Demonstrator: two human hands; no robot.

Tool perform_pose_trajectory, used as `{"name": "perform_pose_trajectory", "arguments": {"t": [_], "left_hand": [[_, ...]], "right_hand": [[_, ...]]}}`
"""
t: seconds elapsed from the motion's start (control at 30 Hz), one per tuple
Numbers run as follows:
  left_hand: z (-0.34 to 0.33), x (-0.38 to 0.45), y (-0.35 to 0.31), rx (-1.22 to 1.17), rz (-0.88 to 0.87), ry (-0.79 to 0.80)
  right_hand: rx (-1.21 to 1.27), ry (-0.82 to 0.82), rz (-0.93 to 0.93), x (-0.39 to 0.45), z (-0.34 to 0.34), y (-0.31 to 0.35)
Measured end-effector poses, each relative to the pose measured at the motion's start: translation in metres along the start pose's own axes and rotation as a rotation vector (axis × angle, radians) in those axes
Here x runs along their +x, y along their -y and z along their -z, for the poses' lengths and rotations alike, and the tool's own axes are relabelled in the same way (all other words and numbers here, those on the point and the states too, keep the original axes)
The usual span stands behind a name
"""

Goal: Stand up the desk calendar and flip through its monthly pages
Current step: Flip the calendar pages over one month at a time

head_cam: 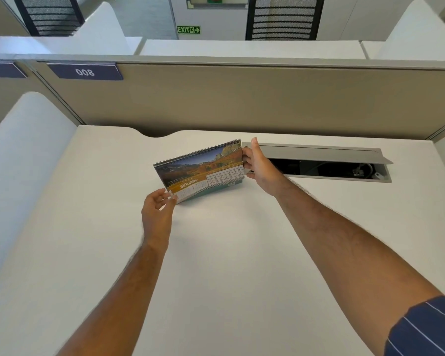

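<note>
A spiral-bound desk calendar (pixel 201 170) stands tilted on the white desk (pixel 216 253), showing the JANUARY page with a landscape photo and a date grid. My right hand (pixel 258 165) grips the calendar's right edge, thumb pointing up behind it. My left hand (pixel 157 211) pinches the lower left corner of the front page between thumb and fingers. The coil runs along the top edge. The teal base shows beneath the page at the bottom.
An open grey cable hatch (pixel 326 160) with wires inside lies just right of the calendar. A beige partition (pixel 242 98) labelled 008 closes the desk's far side. White side dividers stand at the left (pixel 23 150) and right.
</note>
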State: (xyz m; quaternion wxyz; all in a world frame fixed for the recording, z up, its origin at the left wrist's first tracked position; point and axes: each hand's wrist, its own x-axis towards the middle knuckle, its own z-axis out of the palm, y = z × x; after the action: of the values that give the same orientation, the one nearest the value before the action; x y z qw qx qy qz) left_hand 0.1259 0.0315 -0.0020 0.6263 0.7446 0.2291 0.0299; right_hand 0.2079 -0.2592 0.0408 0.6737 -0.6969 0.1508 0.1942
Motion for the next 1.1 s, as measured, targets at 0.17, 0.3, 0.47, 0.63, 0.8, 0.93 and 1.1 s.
{"name": "perform_pose_trajectory", "arguments": {"t": [0.17,0.3,0.47,0.63,0.8,0.93,1.1], "left_hand": [[-0.004,0.000,-0.011,0.047,-0.008,-0.015],[-0.005,-0.005,-0.015,0.013,0.031,-0.039],[-0.002,-0.018,-0.023,-0.030,0.046,-0.019],[0.002,-0.023,-0.023,-0.089,0.077,-0.010],[0.007,-0.026,-0.023,-0.225,0.134,0.217],[0.015,-0.029,-0.022,-0.290,0.148,0.320],[0.022,-0.030,-0.041,-0.474,0.150,0.342]], "right_hand": [[0.004,-0.010,-0.011,-0.001,-0.001,0.001],[0.005,-0.007,-0.010,-0.002,0.000,0.001],[0.005,0.003,-0.002,-0.005,0.001,0.002],[-0.006,0.001,-0.009,-0.006,0.001,0.002],[0.025,0.030,-0.046,-0.006,0.004,0.004],[0.079,0.059,-0.077,-0.005,0.011,0.009],[0.126,0.080,-0.076,-0.010,0.012,0.012]]}}
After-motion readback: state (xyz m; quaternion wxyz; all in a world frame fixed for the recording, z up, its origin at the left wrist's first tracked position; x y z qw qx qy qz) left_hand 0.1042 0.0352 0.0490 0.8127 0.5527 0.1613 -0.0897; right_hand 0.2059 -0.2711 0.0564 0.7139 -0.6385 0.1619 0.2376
